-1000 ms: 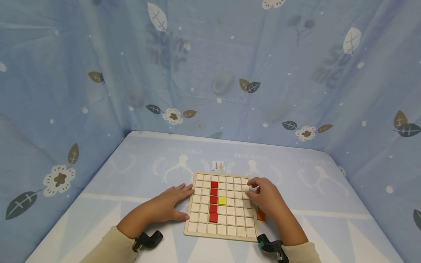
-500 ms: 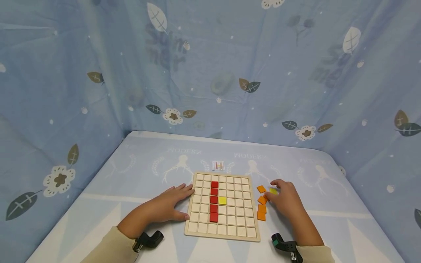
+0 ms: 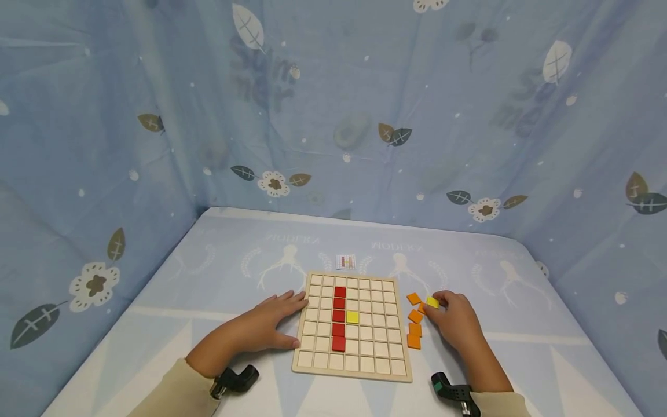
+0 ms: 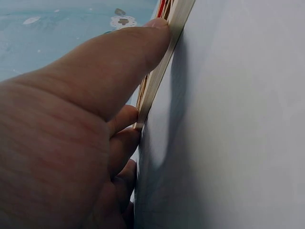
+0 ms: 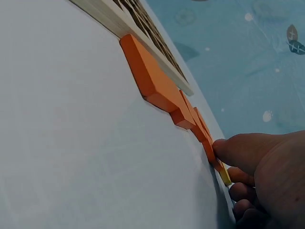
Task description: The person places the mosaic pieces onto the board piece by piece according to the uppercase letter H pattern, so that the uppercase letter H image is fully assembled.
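A wooden grid board lies on the table with a column of red square tiles and one yellow tile beside that column. My left hand rests against the board's left edge, fingers spread. In the left wrist view its thumb touches the wooden rim. To the right of the board, my right hand pinches a second yellow tile between thumb and fingers. The right wrist view shows this yellow tile mostly hidden, low by the table behind the orange tiles.
Several orange tiles form a loose line along the board's right side, some overlapping. Behind the board lies a small pattern card. A patterned blue curtain surrounds the table at the back and sides.
My right hand has moved right from the board's right edge to the loose tiles, uncovering the orange ones, and now grasps a yellow tile. The left hand stays in place.
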The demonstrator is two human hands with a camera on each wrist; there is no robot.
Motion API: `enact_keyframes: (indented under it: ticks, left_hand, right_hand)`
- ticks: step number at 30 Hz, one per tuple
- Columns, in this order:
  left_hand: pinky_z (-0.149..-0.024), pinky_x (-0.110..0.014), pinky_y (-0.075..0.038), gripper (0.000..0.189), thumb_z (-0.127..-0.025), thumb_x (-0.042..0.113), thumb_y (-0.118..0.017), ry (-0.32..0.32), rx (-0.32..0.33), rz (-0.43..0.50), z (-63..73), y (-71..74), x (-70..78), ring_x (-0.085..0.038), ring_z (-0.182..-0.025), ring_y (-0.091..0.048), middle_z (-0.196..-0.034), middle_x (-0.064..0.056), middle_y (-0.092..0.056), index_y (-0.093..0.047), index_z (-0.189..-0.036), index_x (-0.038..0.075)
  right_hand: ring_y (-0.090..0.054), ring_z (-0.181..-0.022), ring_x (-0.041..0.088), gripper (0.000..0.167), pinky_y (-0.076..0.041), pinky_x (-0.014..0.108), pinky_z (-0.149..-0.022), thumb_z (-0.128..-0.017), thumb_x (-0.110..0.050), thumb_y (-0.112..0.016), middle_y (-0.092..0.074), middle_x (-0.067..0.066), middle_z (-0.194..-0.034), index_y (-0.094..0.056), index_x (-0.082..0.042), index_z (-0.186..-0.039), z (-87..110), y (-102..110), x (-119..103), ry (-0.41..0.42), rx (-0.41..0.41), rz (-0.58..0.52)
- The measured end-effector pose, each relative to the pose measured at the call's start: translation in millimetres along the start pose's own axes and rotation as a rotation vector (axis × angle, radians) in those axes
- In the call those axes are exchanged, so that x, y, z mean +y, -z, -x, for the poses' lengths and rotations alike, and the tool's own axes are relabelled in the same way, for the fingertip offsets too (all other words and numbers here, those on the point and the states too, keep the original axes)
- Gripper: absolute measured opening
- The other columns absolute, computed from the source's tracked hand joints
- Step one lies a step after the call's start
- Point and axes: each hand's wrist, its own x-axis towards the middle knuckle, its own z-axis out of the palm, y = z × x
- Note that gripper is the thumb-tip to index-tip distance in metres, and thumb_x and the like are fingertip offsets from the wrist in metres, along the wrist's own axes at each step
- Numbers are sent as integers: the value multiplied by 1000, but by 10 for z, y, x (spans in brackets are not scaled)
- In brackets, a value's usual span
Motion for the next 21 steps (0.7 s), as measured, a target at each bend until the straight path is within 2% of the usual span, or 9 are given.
enact_keyframes:
  ticks: [4,9,16,21]
  left_hand:
    - [-131,-58,-10,94,-87,51,-82,0,2,-7,-3,-1,0,-32,-162,-17,-173,0,-28,-38,-164,19]
    - [-131,-59,-10,95,-87,52,-82,2,1,-15,-10,-1,-7,-32,-163,-17,-173,0,-27,-38,-164,19]
    - [-131,-59,-11,95,-87,52,-82,0,4,-20,-16,-4,-7,-32,-162,-17,-173,0,-28,-38,-164,19]
    - [-131,-59,-10,95,-87,52,-82,-7,4,-15,-13,-8,-8,-33,-162,-17,-173,0,-28,-37,-164,19]
  right_hand:
    - [-58,-112,38,51,-50,60,-101,-98,-33,-73,-61,25,-124,-64,5,-132,-11,-18,21,-1,15,0]
    - [-56,-107,36,46,-52,57,-98,-98,-29,-72,-60,23,-122,-64,2,-130,-24,-35,32,-43,20,-28]
    - [-54,-97,31,40,-50,47,-84,-98,-25,-74,-61,20,-117,-61,-1,-127,-32,-32,28,-32,36,-41]
    - [-55,-95,29,34,-53,44,-85,-100,-19,-71,-63,18,-119,-61,-4,-129,-12,-37,22,-45,53,-62]
